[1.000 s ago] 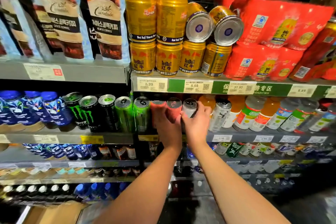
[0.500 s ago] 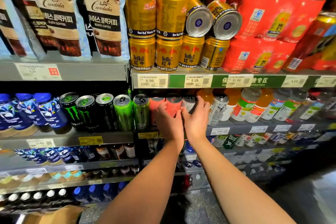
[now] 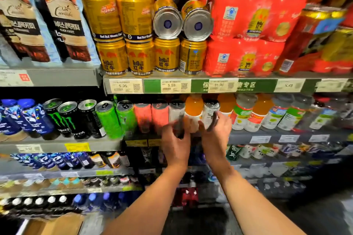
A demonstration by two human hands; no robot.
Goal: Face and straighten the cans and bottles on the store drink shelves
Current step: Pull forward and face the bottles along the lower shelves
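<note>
On the middle shelf [image 3: 267, 133] stands a row of tall cans: black ones [image 3: 65, 118], green ones [image 3: 108, 118], two pink ones [image 3: 142, 116] and two white ones. My left hand [image 3: 175, 145] wraps the lower part of the left white can [image 3: 176, 111]. My right hand [image 3: 215, 137] grips the right white can [image 3: 211, 110], which leans slightly. An orange-juice bottle [image 3: 193, 107] stands between the two white cans, behind my fingers. The view is motion-blurred.
Above, gold Red Bull cans [image 3: 140, 57] are stacked, two of them [image 3: 167, 23] lying on their sides beside red multipacks [image 3: 248, 15]. Bottles with green and red labels [image 3: 242, 116] fill the shelf to the right, blue bottles [image 3: 28, 116] the left. A cardboard box [image 3: 55, 223] sits low left.
Both hands have shifted right along the shelf, from the pink cans and the first white can onto the two white cans. The right white can has tipped slightly.
</note>
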